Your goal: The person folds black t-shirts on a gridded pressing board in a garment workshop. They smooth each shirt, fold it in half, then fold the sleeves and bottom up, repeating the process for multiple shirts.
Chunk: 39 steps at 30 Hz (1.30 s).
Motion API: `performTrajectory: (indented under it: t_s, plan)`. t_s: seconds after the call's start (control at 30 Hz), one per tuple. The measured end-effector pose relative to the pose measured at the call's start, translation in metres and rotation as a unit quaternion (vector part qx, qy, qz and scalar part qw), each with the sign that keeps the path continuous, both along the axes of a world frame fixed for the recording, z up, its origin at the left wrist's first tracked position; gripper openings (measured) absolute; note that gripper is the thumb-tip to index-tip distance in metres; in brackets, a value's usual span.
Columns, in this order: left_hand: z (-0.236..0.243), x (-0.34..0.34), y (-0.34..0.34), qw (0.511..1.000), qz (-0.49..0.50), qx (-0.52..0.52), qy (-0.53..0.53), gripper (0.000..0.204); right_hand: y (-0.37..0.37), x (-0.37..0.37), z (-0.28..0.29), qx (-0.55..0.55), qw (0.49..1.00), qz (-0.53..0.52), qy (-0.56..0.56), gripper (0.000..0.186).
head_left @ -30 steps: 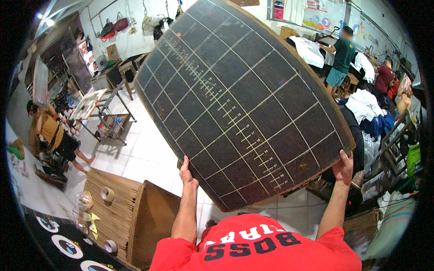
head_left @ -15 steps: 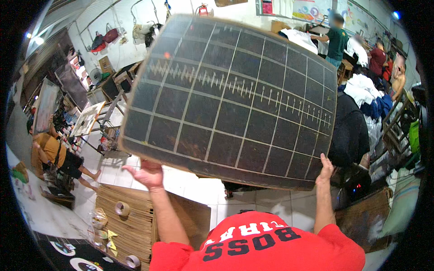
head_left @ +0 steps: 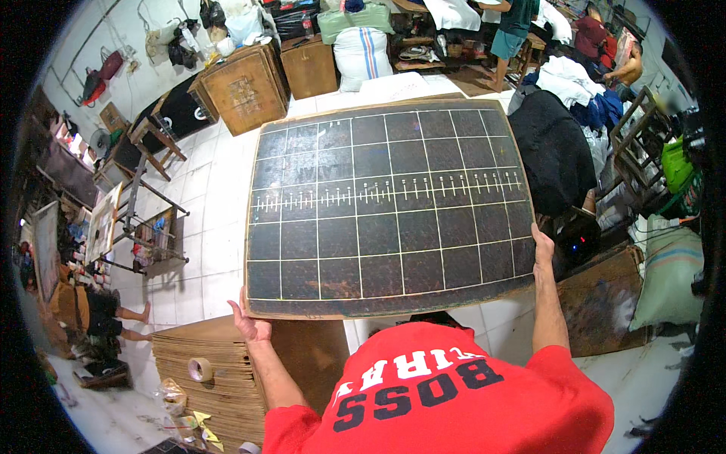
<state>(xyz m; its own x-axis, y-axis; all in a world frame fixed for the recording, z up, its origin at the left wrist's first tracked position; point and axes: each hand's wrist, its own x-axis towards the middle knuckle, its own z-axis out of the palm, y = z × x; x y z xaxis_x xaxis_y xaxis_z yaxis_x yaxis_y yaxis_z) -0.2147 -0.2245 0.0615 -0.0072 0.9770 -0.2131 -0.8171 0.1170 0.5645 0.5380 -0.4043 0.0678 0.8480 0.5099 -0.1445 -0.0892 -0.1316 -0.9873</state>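
A large dark board (head_left: 408, 240) with pale grid lines and a row of short ruled marks spreads out in front of me, tilted with its face up toward me. At its near left corner is my left hand (head_left: 253, 327), palm up, thumb on the edge and fingers partly hidden beneath. My right hand (head_left: 542, 248) grips the right edge lower down, its fingers mostly hidden. The board's rim looks brown and worn. What lies under it is hidden.
A stack of thin brown sheets (head_left: 219, 337) is at lower left, with a tape roll (head_left: 200, 369) on it. A black-covered heap (head_left: 552, 147) stands right of the board. Brown boxes (head_left: 246, 87) and a white sack (head_left: 361, 60) are beyond. Other people work at far right and left.
The board has come down from a raised, steeply slanted pose to a lower, more level one. Both hands moved with it. The room beyond now shows over its far edge.
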Motion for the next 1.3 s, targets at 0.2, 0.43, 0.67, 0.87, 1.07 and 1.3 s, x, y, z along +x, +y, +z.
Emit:
performTrajectory:
  t_s: [0.2, 0.43, 0.67, 0.87, 1.07, 1.3]
  plan:
    - [-0.025, 0.02, 0.014, 0.986, -0.03, -0.044, 0.159, 0.059, 0.025, 0.032, -0.035, -0.099, 0.992, -0.063, -0.052, 0.052]
    - [-0.033, 0.058, 0.033, 0.976, 0.028, -0.088, 0.197, 0.035, 0.05, 0.077, -0.055, -0.182, 0.98, -0.069, -0.037, 0.055]
    - [-0.038, 0.098, 0.03, 0.956, 0.11, -0.105, 0.249, 0.029, 0.098, 0.115, -0.06, -0.164, 0.982, -0.001, -0.09, 0.055]
    - [-0.039, 0.12, 0.034, 0.932, 0.164, -0.13, 0.296, 0.034, 0.14, 0.135, -0.062, -0.147, 0.987, 0.044, -0.053, 0.049]
    - [-0.055, 0.12, 0.038, 0.737, 0.191, -0.109, 0.638, 0.04, 0.151, 0.138, -0.079, -0.136, 0.976, 0.097, -0.144, 0.036]
    - [-0.075, 0.12, 0.043, 0.744, 0.194, -0.118, 0.629, 0.042, 0.142, 0.119, -0.076, -0.19, 0.946, 0.12, -0.234, 0.045]
